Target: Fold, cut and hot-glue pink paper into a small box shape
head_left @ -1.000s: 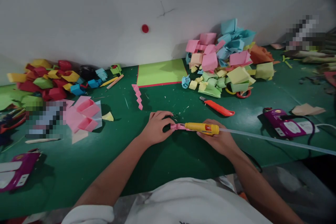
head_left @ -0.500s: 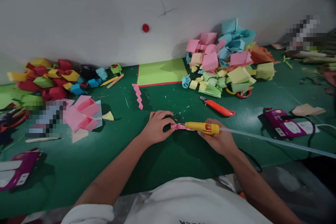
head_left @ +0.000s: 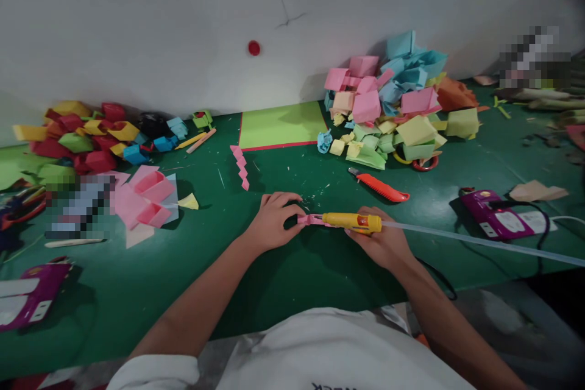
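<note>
My left hand [head_left: 278, 221] pinches a small folded pink paper strip [head_left: 311, 219] between thumb and fingers, just over the table. From the right, my right hand [head_left: 381, 244] grips a yellow glue gun [head_left: 350, 221], its front end pointing left at the pink paper. Whether the tip touches the paper I cannot tell. A long translucent glue stick [head_left: 475, 245] sticks out of the gun's back toward the right edge. Beyond my left hand lies a zigzag folded pink strip [head_left: 240, 167]. An orange box cutter [head_left: 381, 187] lies behind my right hand.
Folded coloured papers are heaped at the back right [head_left: 365, 103] and back left [head_left: 91, 140]. A light green sheet [head_left: 283, 126] lies against the wall. Purple power strips stand right [head_left: 498, 213] and left [head_left: 41, 292]. Pink paper pieces [head_left: 144, 198] lie at left.
The free end of the glue stick has risen slightly at the right edge. Both hands, the gun and the pink paper stay nearly in place.
</note>
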The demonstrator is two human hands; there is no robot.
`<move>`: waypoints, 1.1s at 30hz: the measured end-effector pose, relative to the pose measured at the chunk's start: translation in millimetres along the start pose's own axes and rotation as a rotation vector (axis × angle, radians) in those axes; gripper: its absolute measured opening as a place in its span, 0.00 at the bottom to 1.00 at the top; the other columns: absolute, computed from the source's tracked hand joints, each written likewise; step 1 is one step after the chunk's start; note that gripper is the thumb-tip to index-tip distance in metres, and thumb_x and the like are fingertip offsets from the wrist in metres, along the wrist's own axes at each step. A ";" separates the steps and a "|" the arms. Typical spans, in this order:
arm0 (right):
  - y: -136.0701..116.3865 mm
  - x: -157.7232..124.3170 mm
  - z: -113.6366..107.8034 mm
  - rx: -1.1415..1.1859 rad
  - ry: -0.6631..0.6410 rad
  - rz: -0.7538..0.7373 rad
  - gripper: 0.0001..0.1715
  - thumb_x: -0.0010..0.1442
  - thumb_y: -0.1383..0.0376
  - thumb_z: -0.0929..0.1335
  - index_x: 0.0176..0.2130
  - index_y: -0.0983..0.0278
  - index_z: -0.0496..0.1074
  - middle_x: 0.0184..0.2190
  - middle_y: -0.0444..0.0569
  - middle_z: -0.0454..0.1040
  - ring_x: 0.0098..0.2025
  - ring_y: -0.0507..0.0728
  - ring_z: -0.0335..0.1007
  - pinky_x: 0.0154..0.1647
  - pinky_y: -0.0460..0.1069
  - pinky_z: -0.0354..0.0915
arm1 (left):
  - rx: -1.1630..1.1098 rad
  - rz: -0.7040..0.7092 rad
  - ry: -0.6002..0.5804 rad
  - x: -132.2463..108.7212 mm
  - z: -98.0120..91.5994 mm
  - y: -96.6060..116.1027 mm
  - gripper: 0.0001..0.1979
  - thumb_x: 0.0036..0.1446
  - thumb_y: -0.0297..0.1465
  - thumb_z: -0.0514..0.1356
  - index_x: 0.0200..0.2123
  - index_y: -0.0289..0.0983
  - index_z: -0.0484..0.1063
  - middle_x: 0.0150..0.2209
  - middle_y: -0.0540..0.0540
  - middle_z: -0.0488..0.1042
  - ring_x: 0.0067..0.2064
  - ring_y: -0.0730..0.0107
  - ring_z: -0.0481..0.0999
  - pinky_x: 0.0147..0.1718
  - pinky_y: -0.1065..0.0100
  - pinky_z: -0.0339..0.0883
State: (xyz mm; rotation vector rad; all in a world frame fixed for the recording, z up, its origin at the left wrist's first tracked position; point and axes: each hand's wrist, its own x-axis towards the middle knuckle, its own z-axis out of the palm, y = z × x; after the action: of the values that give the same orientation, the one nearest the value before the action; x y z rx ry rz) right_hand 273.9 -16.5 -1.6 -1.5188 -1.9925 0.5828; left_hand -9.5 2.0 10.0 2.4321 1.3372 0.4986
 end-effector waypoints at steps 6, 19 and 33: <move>-0.2 -0.9 0.2 -0.007 -0.003 0.015 0.13 0.57 0.58 0.69 0.27 0.57 0.61 0.26 0.44 0.70 0.32 0.59 0.68 0.33 0.53 0.61 | -0.002 0.004 -0.001 0.0 0.2 -0.3 0.09 0.65 0.39 0.61 0.43 0.45 0.78 0.58 0.45 0.73 0.60 0.52 0.69 0.53 0.51 0.58; 8.4 -3.7 -0.5 -0.012 0.016 0.054 0.11 0.55 0.57 0.69 0.27 0.57 0.64 0.27 0.44 0.69 0.32 0.59 0.69 0.33 0.52 0.61 | -0.009 0.004 -0.002 0.0 1.0 -1.4 0.08 0.64 0.38 0.61 0.43 0.45 0.78 0.59 0.45 0.73 0.60 0.52 0.69 0.54 0.52 0.57; 18.2 -8.8 -6.5 -0.025 0.029 0.096 0.10 0.53 0.57 0.69 0.27 0.58 0.65 0.26 0.43 0.70 0.30 0.58 0.69 0.29 0.51 0.61 | -0.016 -0.004 -0.013 0.8 -0.2 -0.2 0.08 0.64 0.37 0.61 0.43 0.45 0.79 0.59 0.45 0.73 0.60 0.51 0.69 0.53 0.51 0.58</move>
State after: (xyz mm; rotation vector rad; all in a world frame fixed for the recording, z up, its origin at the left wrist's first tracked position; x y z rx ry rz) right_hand 293.1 -20.2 -9.9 -1.6365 -1.9206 0.5734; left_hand -9.3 2.8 10.2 2.4151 1.3272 0.4898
